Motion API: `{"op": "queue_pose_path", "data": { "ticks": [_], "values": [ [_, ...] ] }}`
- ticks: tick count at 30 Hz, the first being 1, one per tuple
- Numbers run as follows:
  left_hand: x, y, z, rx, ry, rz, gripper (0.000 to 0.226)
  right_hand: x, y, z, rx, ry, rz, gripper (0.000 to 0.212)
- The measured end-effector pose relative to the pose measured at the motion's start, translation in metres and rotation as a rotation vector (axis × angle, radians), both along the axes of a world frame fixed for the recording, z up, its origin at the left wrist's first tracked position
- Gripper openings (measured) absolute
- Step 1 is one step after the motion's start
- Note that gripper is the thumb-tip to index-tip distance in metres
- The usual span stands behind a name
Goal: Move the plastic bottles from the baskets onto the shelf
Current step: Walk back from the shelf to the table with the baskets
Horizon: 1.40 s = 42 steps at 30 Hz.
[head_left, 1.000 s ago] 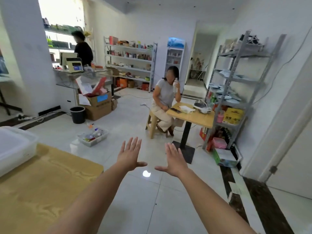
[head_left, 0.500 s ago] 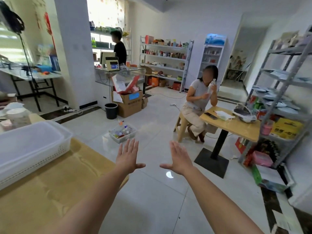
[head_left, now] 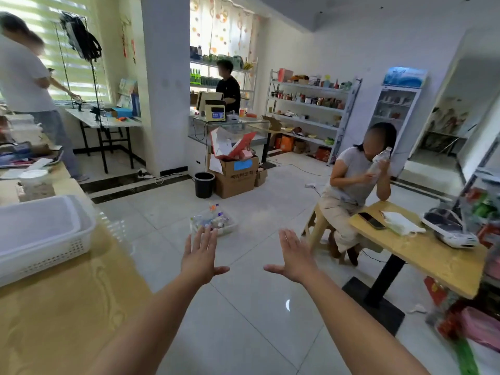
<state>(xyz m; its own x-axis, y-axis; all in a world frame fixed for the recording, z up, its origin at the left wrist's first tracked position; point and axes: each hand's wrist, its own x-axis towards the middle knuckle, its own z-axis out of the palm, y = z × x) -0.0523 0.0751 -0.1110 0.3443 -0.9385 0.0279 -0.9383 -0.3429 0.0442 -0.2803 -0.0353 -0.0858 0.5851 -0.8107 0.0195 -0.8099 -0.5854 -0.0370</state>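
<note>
The person is holding both arms out in front, the left hand (head_left: 201, 257) and the right hand (head_left: 296, 258) hanging side by side over the tiled floor. All the fingers (head_left: 198, 238) are released, straight and slightly spread, grasping nothing.

The plastic bottles (head_left: 212, 219) are lying jumbled in a clear floor basket (head_left: 230, 228) ahead of the fingers. In the view it is sitting just past the left fingertips, though it looks to be farther off and lower down. A white basket (head_left: 48, 247) is sitting on the desk (head_left: 67, 307), well to the left of the left fingers; whether it holds bottles cannot be told.

The step in hand seems to be the approach to the floor basket. To do it well, the person is probably best off walking closer and crouching, so the fingers are coming down from above. It would help to take one upright bottle round its body, not its cap. Which shelf is meant is unclear: a white shelf unit (head_left: 305, 109) is standing far beyond the fingers, against the back wall.
</note>
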Motion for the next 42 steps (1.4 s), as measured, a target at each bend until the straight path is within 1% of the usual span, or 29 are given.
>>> {"op": "queue_pose_path", "data": {
  "ticks": [6, 12, 18, 22, 26, 36, 42],
  "values": [
    [-0.009, -0.050, -0.002, 0.038, 0.013, 0.064, 0.105, -0.006, -0.073, -0.006, 0.023, 0.012, 0.048, 0.112],
    [0.016, -0.119, -0.012, 0.052, 0.020, 0.108, 0.105, 0.021, -0.152, -0.018, 0.043, 0.020, 0.099, 0.109],
    [0.074, -0.208, -0.029, 0.034, 0.045, 0.177, 0.103, 0.084, -0.254, -0.025, 0.030, 0.043, 0.140, 0.108],
    [0.124, -0.268, -0.030, 0.034, 0.051, 0.219, 0.104, 0.133, -0.322, -0.021, 0.023, 0.064, 0.160, 0.107],
    [0.169, -0.321, -0.023, 0.013, 0.043, 0.246, 0.103, 0.171, -0.382, -0.018, 0.033, 0.010, 0.142, 0.106],
    [0.225, -0.443, -0.055, 0.101, 0.048, 0.252, 0.106, 0.231, -0.527, -0.045, 0.082, -0.004, 0.125, 0.104],
    [0.274, -0.557, -0.061, 0.116, 0.014, 0.299, 0.107, 0.279, -0.652, -0.059, 0.097, 0.002, 0.148, 0.105]
  ]
}}
